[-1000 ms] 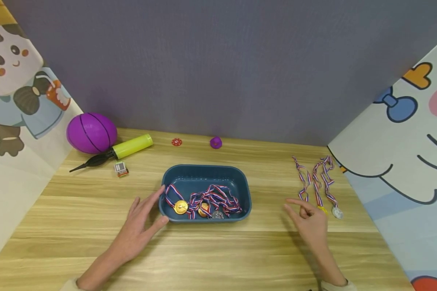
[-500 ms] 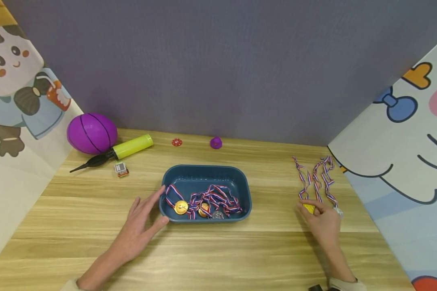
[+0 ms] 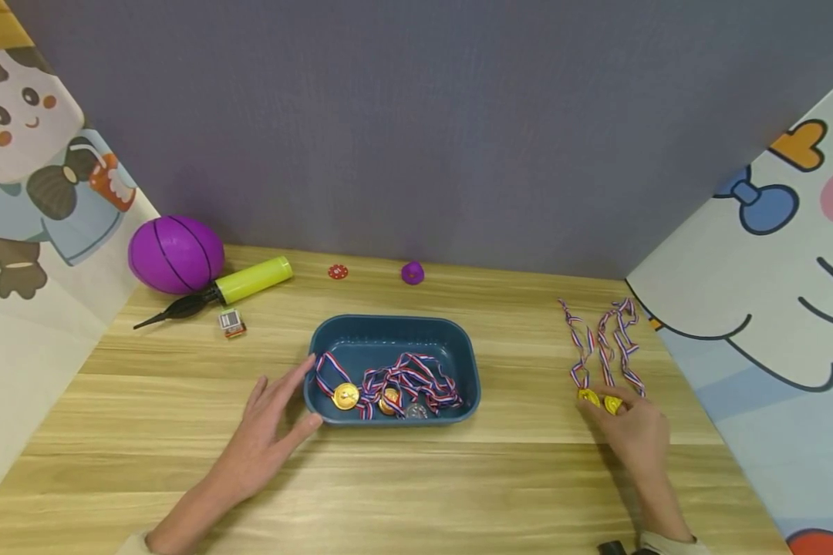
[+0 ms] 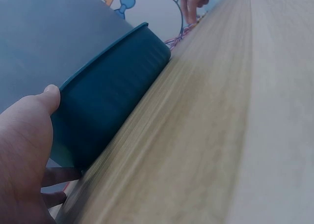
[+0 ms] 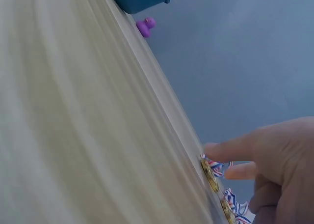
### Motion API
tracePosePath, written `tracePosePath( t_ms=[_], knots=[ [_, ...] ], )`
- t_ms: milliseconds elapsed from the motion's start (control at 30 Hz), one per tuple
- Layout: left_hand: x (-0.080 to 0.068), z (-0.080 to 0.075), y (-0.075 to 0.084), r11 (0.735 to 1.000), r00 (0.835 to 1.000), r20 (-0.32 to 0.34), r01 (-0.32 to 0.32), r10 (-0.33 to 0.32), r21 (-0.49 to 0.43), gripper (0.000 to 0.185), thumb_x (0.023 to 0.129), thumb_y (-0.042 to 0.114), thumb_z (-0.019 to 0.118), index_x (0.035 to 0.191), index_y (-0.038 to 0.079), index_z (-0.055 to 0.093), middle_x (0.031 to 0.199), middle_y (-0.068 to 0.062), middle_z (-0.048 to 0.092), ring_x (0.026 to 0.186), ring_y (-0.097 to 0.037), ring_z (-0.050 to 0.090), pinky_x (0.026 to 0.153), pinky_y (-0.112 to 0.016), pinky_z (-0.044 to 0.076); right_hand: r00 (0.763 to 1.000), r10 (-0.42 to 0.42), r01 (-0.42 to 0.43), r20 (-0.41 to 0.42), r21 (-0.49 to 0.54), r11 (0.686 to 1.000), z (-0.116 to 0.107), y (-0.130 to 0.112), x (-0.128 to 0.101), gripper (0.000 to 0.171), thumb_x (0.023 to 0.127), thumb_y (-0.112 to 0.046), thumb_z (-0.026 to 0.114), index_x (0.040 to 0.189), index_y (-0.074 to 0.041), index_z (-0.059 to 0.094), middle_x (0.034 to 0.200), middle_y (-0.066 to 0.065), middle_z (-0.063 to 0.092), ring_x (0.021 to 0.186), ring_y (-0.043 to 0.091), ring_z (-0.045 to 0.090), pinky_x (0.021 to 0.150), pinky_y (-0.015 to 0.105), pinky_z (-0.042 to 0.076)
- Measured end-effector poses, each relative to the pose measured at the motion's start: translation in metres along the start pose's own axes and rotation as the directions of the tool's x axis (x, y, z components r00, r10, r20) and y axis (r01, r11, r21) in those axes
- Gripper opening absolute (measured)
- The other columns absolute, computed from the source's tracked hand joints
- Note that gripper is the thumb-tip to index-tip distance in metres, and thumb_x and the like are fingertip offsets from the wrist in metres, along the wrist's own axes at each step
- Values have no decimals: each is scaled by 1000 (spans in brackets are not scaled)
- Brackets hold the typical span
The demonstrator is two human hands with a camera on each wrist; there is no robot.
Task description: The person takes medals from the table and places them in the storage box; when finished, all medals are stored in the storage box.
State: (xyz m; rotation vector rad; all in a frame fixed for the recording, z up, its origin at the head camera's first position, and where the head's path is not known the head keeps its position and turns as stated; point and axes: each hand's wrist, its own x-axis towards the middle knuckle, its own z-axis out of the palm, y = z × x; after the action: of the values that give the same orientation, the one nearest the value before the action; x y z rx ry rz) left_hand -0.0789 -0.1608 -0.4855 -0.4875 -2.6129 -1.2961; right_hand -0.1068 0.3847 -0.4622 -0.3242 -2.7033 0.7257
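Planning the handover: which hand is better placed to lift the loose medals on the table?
Right hand: its fingertips already rest on the loose medals; left hand steadies the tray.

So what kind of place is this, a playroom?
Probably a play corner set up on a wooden table: cartoon panels stand at both sides, a purple ball sits at the back, and toy medals fill a blue tray.

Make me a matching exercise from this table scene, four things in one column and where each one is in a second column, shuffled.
Things:
1. purple ball
2. blue tray
3. left hand
4. right hand

Places:
A. on the gold medals at the right
B. far left corner of the table
C. against the tray's left end
D. middle of the table

Pairs: 1-B, 2-D, 3-C, 4-A
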Motion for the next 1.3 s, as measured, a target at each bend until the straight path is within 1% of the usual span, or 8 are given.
tracePosePath(
  t_ms=[133,233,533,800,900,1000,1133,1300],
  knots=[
    [0,0,0,1000,1000,-3,-3,3,-1,80,108,27,72,177,29,31,171,-13,50,155,-46,46,134,-73,7,987,90,-82,135,-61,995,-6,1,0,59,89,-42,94,128,0,81,54,-4,43,49,12,37,41,27,30],
    [0,0,0,1000,1000,-4,-4,4,-1,80,108,27,72,177,29,31,170,-13,50,154,-46,47,133,-73,7,974,123,-109,188,-83,991,-7,2,0,65,91,-47,91,132,2,78,55,-4,42,50,12,37,42,27,31],
    [0,0,0,1000,1000,-1,-5,5,-4,80,108,27,72,177,28,31,171,-13,50,154,-46,46,133,-73,7,979,99,-87,176,-76,993,-5,3,0,56,93,-43,91,125,1,81,58,-3,44,50,13,37,43,28,32],
    [0,0,0,1000,1000,-1,-3,3,-4,80,108,27,72,177,28,31,171,-13,50,154,-46,47,133,-73,7,982,106,-90,158,-102,991,-4,-1,-2,51,93,-40,88,121,2,82,58,-2,50,54,17,44,46,30,33],
    [0,0,0,1000,1000,-1,-3,3,-3,80,108,28,72,177,28,31,171,-13,49,154,-46,47,133,-73,7,986,91,-77,141,-103,992,-1,-3,-2,49,93,-36,89,120,4,81,60,-2,56,56,18,47,46,30,34],
    [0,0,0,1000,1000,0,-3,3,-3,79,108,28,72,177,27,32,171,-13,49,155,-46,46,133,-74,7,994,58,-50,98,-82,995,2,-4,-3,46,91,-29,90,118,6,81,60,0,59,54,17,48,45,29,35],
    [0,0,0,1000,1000,-1,-2,2,-2,80,108,28,72,177,28,31,172,-13,49,155,-46,46,133,-74,7,1000,8,-8,-2,-37,999,7,-6,-4,41,87,-23,91,116,5,82,56,-2,56,50,13,45,44,27,33],
    [0,0,0,1000,1000,0,0,0,-2,80,108,28,72,177,31,30,172,-12,49,155,-45,46,134,-73,7,994,-36,38,-105,20,999,9,-10,-4,37,85,-21,90,113,2,82,54,-6,51,48,8,40,47,25,33]
  ],
)
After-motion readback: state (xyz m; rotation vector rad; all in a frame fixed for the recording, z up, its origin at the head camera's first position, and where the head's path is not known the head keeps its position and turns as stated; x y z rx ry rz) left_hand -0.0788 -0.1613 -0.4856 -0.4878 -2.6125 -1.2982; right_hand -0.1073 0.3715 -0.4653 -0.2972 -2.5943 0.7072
